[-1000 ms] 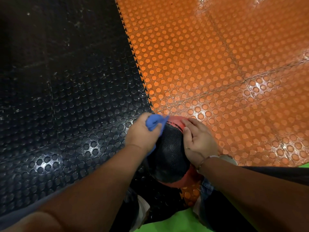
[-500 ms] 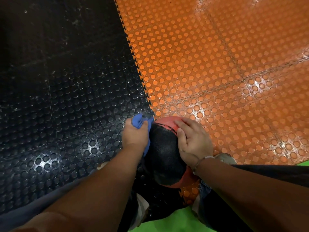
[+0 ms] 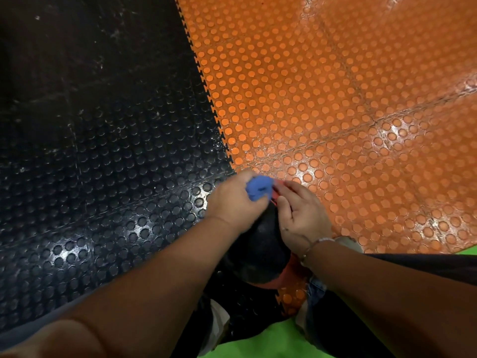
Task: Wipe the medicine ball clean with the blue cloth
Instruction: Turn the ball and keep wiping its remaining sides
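Bare forearms, thin pale bracelet on right wrist, dark trousers, pale shoes.

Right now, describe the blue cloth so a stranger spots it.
Follow the seam between black floor and orange floor down to the medicine ball. The blue cloth is bunched in the left hand on the ball's top, the only blue thing there.

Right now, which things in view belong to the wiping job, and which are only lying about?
Part of the job:
- medicine ball
- blue cloth, gripped by the left hand
- right hand, resting on the ball

Only lying about:
- black studded floor tiles
- orange studded floor tiles
- green surface at the bottom edge
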Tool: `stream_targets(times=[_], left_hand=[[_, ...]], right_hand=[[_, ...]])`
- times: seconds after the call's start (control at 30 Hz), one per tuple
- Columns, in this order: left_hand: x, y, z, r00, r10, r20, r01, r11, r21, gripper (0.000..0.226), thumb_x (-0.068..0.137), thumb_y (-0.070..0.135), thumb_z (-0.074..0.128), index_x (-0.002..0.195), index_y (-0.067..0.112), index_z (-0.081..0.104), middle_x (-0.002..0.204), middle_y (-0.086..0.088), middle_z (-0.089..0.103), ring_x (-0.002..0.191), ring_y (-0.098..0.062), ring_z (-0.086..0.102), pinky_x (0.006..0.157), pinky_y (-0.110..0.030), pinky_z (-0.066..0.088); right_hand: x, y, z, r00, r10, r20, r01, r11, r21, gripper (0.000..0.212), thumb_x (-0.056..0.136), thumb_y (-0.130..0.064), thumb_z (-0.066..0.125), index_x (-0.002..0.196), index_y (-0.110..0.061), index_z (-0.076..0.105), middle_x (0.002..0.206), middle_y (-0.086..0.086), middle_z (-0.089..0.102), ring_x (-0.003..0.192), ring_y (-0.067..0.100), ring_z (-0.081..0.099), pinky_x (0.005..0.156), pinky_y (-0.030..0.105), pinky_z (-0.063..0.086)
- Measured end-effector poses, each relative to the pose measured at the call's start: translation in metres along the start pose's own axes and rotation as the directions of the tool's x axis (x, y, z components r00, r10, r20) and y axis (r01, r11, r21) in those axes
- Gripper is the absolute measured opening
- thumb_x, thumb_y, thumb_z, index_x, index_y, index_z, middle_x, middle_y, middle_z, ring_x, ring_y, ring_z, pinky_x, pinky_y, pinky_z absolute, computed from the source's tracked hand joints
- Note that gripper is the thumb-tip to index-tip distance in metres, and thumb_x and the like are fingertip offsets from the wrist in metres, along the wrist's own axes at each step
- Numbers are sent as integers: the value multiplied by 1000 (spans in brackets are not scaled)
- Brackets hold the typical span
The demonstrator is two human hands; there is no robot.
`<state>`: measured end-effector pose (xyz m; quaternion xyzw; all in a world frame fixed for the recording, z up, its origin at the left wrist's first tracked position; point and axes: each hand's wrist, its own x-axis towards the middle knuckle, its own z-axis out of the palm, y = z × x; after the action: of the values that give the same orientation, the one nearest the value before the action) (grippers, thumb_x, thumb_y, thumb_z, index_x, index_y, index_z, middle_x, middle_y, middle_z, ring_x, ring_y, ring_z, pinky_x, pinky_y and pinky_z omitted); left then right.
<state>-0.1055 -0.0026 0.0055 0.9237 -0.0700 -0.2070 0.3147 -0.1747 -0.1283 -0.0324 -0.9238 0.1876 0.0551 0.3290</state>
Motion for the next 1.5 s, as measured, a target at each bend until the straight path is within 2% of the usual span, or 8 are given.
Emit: stream_targets(times=[0.1,0.27,0.4,0.57,1.0,1.2,1.37,1.5], left_hand=[[16,-16,-10,973,-216,-79,211,975,-65,14,83,32,64,91,32,52,86,4,62,89,-25,61,73,-28,47],[-8,4,6,1000,-26,15,27,997,-76,16,78,34,67,85,28,55,80,1,64,79,-26,61,69,-32,51],[11,-25,-11,953,-287,-100,277,956,-97,13,84,32,63,85,30,50,78,7,59,84,-24,62,71,-29,47],[-10,-12,-3,999,-42,15,42,999,-7,12,81,29,67,86,25,57,77,3,62,75,-22,59,67,-31,50],[-5,-58,-7,905,-425,-15,409,880,-243,13,88,20,61,100,21,57,85,2,59,82,-20,57,69,-26,43],[-22,-14,12,998,-26,-57,18,989,-147,12,82,19,65,88,27,57,78,8,55,74,-17,54,66,-28,45],[-5,-50,13,884,-465,-53,424,843,-332,13,89,26,61,101,23,57,86,1,57,90,-27,58,75,-28,42],[-13,-27,18,908,-407,-99,320,826,-464,19,85,34,68,76,27,52,75,7,60,78,-23,59,69,-28,45]], right_hand=[[4,-5,2,1000,1,18,1,998,-68,64,81,-53,11,129,-39,51,136,-10,49,127,19,40,103,44,37],[-5,-8,3,1000,-9,-3,9,998,-67,66,81,-51,13,126,-29,56,134,-3,51,126,26,42,102,46,36],[-4,-13,1,995,-65,77,74,989,-127,68,82,-50,6,132,-33,48,138,-7,46,130,20,36,109,44,28],[-11,-13,3,999,-43,34,45,997,-58,48,87,-37,23,123,-22,50,123,-1,56,119,24,47,101,47,36],[-16,-7,5,994,-92,66,99,989,-106,60,87,-43,16,134,-20,47,139,-4,48,133,17,37,111,45,28],[-17,4,-6,997,-62,37,63,998,-12,58,86,-40,22,129,-14,51,133,1,53,126,20,44,108,41,33],[-12,10,-18,996,-63,64,61,997,39,52,89,-35,28,131,-16,51,136,-1,51,129,16,41,112,36,28],[-5,16,-19,996,-66,62,63,997,52,58,86,-37,26,128,-8,54,132,7,55,125,22,46,107,31,28]])
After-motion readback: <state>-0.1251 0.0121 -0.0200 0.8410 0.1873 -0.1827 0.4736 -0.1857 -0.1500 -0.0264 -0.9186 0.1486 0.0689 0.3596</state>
